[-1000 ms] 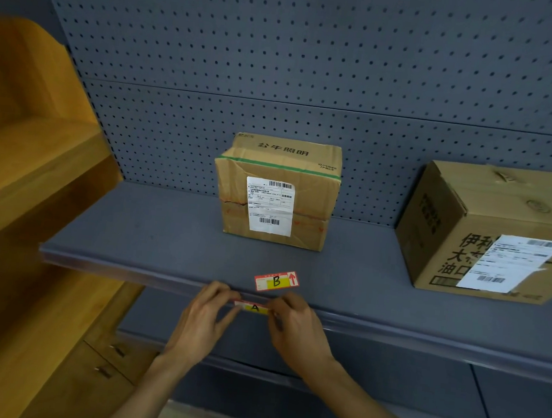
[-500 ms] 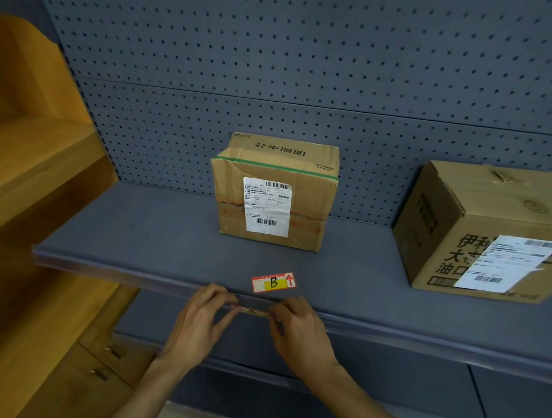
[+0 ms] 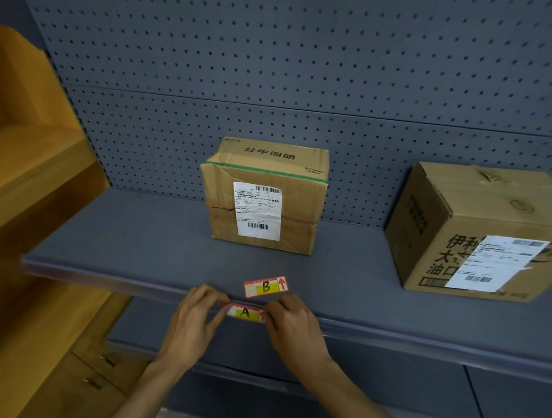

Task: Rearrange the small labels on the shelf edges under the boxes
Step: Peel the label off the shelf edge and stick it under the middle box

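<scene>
At the front lip of a grey metal shelf [image 3: 150,244], a person's two bare hands pinch a small label marked "A" [image 3: 245,313] against the shelf edge [image 3: 390,337]. The left hand [image 3: 193,322] grips the label's left end, its fingers [image 3: 212,298] curled narrow over the lip; the right hand [image 3: 293,325] holds the right end, fingers [image 3: 275,306] likewise closed on the strip and covering part of its red arrow. The label sits level along the edge, its yellow patch facing the camera.

Just beyond it, at 12 o'clock from the hands, a second label marked "B" [image 3: 265,286] lies flat and slightly tilted on the shelf top, touched by neither hand. Further back at 12 o'clock stands a taped cardboard box [image 3: 268,174] with a green band and a white shipping slip on its front. At 2 o'clock, well apart from it, a larger cardboard box [image 3: 435,224] printed with black Chinese characters carries its own shipping slip, one corner peeling.

A grey pegboard wall [image 3: 316,61] backs the shelf. Wooden shelving [image 3: 17,184] rises at 9 o'clock, with drawer handles below at 7 o'clock
</scene>
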{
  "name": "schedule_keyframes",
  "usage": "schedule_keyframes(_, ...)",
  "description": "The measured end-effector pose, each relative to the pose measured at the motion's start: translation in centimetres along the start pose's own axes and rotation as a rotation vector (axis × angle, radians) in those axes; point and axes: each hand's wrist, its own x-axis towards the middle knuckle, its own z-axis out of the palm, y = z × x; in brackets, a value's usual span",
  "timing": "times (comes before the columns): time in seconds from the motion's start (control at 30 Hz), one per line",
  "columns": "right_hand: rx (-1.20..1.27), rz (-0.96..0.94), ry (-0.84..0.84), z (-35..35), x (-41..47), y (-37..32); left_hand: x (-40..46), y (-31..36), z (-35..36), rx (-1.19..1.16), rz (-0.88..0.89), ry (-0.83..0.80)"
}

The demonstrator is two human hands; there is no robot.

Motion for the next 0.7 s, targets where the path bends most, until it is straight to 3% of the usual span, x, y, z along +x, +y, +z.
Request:
schedule_keyframes(0.47, 0.062, -0.016, -0.007, -1.3, 1.2, 1.6, 2.0, 1.4, -1.1, -0.041, -0.007, 0.042)
schedule_keyframes(0.7, -0.029, 0.031, -0.013, -2.7, 3.5, 4.3, 5.5, 2.4, 0.1, -0.036, -0.079, -0.087)
